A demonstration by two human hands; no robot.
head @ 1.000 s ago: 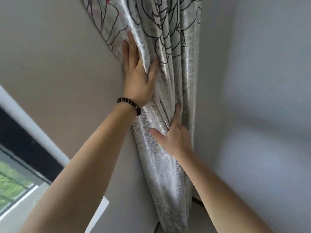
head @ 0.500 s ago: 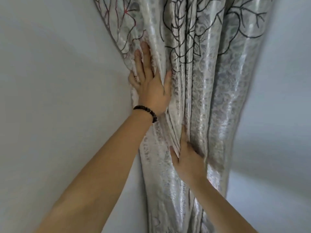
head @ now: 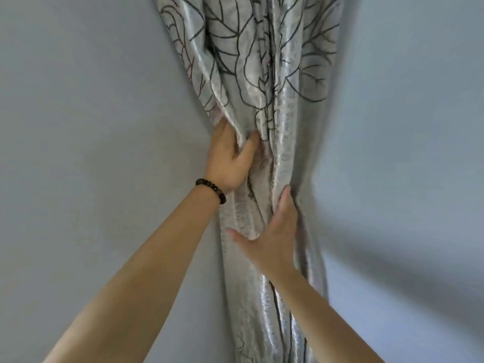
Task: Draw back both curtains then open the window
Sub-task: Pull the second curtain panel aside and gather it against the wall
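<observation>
A silvery curtain (head: 262, 74) with black leaf outlines hangs bunched into a narrow bundle in the corner between two walls. My left hand (head: 229, 158), with a dark bead bracelet on its wrist, grips a fold on the bundle's left edge, fingers tucked into the fabric. Lower down, my right hand (head: 272, 237) lies against the bundle with its thumb spread left and its fingers wrapped round the right side of the folds. No window or second curtain is in view.
A plain grey wall (head: 91, 153) fills the left side and another grey wall (head: 406, 153) the right, meeting behind the curtain. A soft shadow falls across the right wall.
The view has swung right, so the window at lower left is gone. My left hand has slid down and closed on a fold. My right hand has wrapped further round the gathered bundle.
</observation>
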